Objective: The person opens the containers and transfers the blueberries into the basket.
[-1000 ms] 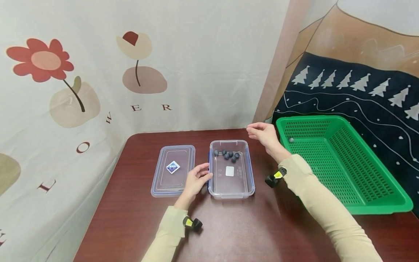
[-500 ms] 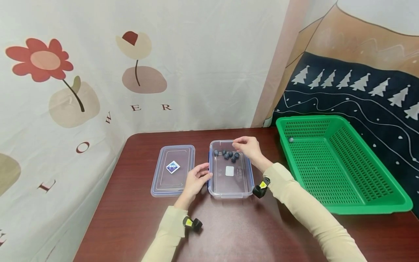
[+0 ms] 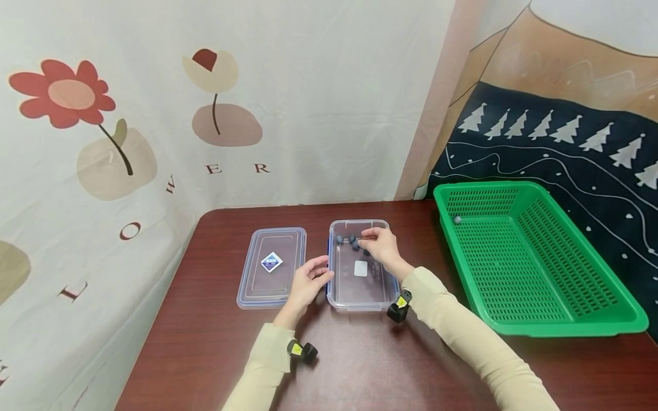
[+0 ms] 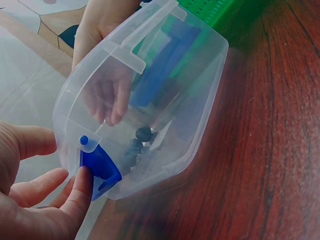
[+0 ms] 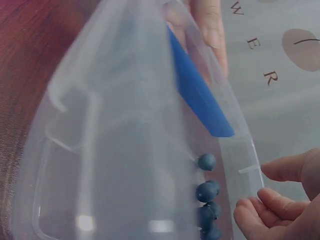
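While the lid (image 3: 272, 288) lies off at left, I log several berries (image 3: 355, 245) already in the far end of the box (image 3: 360, 292), one seemingly left over, far left in the basket (image 3: 591, 330), left hand (image 3: 307, 283) spread against the box, right hand (image 3: 381, 245) above, fingertips loosely parted, pinching nothing visible.

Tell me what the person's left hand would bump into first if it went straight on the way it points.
Most likely the side of the clear box, near its blue latch. The left hand's fingers appear to touch the latch, so little or no gap remains.
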`<state>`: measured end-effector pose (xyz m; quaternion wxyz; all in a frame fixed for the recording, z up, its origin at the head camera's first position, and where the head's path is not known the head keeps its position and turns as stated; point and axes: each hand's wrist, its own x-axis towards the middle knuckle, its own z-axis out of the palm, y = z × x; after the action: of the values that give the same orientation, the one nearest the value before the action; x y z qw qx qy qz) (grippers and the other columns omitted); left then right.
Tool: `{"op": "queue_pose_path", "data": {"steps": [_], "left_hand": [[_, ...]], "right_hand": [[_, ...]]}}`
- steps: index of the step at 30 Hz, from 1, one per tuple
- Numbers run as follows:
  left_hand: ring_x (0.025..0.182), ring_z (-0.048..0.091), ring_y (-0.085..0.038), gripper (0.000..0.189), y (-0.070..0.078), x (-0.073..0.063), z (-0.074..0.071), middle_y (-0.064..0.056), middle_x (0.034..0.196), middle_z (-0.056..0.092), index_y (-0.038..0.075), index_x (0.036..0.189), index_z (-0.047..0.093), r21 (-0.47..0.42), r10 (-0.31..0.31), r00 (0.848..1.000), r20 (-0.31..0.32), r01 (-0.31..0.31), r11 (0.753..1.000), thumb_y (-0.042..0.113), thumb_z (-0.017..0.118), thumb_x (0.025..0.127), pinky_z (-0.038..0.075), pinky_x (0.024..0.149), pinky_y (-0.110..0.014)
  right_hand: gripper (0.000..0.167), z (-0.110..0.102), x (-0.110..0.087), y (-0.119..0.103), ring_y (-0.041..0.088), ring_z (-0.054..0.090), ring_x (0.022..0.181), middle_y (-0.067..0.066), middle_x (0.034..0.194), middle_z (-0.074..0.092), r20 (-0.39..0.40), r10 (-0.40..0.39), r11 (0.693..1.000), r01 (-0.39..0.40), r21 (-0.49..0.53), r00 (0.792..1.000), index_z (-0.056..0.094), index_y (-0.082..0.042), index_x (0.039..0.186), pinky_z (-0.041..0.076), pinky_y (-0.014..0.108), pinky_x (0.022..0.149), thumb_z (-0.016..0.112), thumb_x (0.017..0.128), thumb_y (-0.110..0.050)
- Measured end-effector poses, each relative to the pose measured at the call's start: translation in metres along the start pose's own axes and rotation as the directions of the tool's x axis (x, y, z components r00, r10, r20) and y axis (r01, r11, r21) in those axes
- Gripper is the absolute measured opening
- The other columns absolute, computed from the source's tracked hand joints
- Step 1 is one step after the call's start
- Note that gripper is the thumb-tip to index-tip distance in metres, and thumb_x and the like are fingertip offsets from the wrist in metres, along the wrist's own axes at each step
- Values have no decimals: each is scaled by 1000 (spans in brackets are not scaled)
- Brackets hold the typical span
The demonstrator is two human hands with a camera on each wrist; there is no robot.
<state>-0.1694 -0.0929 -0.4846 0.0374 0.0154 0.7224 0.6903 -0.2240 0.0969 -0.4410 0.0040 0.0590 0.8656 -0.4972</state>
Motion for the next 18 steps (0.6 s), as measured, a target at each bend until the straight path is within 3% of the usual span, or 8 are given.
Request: {"op": "queue_pose_path", "data": {"steps": [5, 12, 18], "left_hand": [[93, 60, -27, 40, 0, 1, -1, -31, 114, 57, -16, 119, 52, 3, 5, 1000, 8, -5, 1000, -9, 63, 81, 47, 70, -18], [95, 60, -25, 40, 0, -1, 0, -27, 114, 59, -10, 121, 55, 20, 2, 1000, -14, -1, 1000, -5, 64, 82, 47, 72, -17], [94, 60, -20, 39, 0, -1, 0, -26, 116, 58, -10, 120, 55, 35, 21, 1000, -11, -20, 999, -4, 64, 83, 47, 74, -19]], "right_hand": [[30, 6, 0, 3, 30, 63, 98, 19, 104, 66, -7, 1, 1000, -1, -23, 1000, 63, 5, 110, 51, 36, 80, 68, 82, -5], [35, 11, -1, 6, 31, 59, 101, 20, 107, 64, -5, 8, 998, -8, -68, 1000, 61, 6, 113, 48, 39, 87, 68, 81, -5], [35, 13, -3, 7, 28, 57, 96, 18, 106, 64, -1, 29, 988, -29, -152, 1000, 61, 5, 113, 47, 38, 84, 65, 79, -3]]}}
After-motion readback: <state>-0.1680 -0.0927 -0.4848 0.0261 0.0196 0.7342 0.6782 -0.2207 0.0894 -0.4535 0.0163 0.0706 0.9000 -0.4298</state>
